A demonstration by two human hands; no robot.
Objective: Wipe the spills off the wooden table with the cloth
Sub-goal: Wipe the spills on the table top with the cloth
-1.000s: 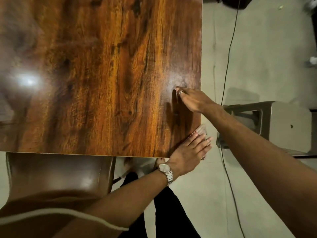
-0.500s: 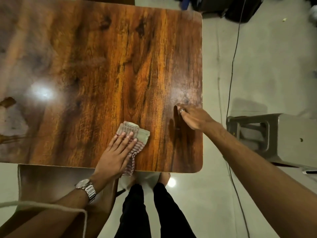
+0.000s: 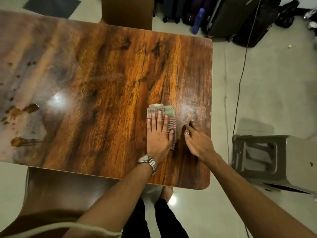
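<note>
The glossy wooden table [image 3: 109, 79] fills the left and middle of the head view. My left hand [image 3: 157, 134], with a watch on the wrist, lies flat with fingers spread, pressing a folded striped cloth [image 3: 169, 115] onto the table's right part. My right hand [image 3: 197, 141] rests just right of the cloth, fingertips on the wood, holding nothing. Brown spills [image 3: 25, 109] and several small dark drops sit at the far left of the table, with another brown blot [image 3: 18, 141] below them.
A brown chair [image 3: 60, 189] stands under the near edge, another chair [image 3: 127, 11] at the far side. A grey plastic stool [image 3: 274, 158] lies to the right, next to a black cable [image 3: 240, 83]. Dark bags and a blue bottle [image 3: 197, 19] stand at the back.
My left hand slid the cloth from the table's near right corner onto the top, left, then back right beside my right hand. The view has pulled back, showing the spills at left.
</note>
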